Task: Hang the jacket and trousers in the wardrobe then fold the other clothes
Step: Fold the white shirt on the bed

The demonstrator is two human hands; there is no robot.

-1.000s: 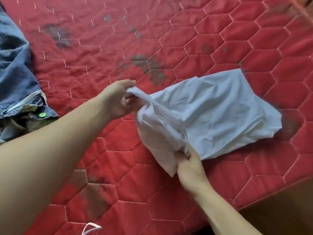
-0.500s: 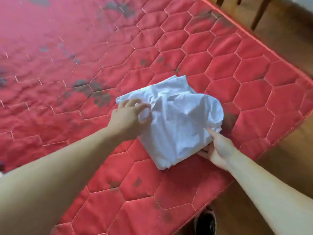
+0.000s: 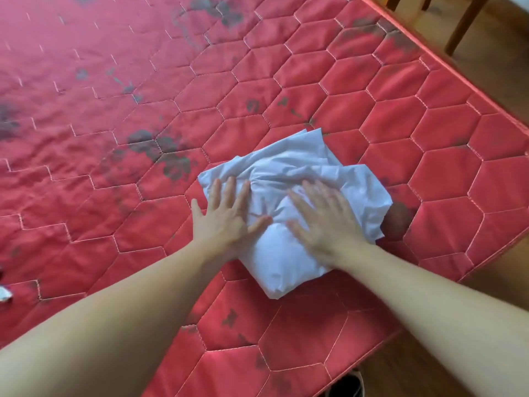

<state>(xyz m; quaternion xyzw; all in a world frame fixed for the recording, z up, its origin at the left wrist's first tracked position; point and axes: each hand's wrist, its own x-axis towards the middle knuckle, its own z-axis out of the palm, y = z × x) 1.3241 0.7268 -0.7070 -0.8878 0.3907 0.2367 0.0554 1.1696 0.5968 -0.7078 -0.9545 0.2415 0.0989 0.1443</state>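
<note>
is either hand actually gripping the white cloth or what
Nothing is gripped. The left hand and right hand lie flat with straight fingers, pressing the top of the folded white cloth onto the mattress.

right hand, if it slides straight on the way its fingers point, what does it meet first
The right hand lies flat on the crumpled white cloth, fingers aimed up-left. It would probably meet the cloth's bunched ridge first, then the red quilted mattress.

Bright, even daylight; soft focus, slight motion blur, wide-angle distortion.
</note>
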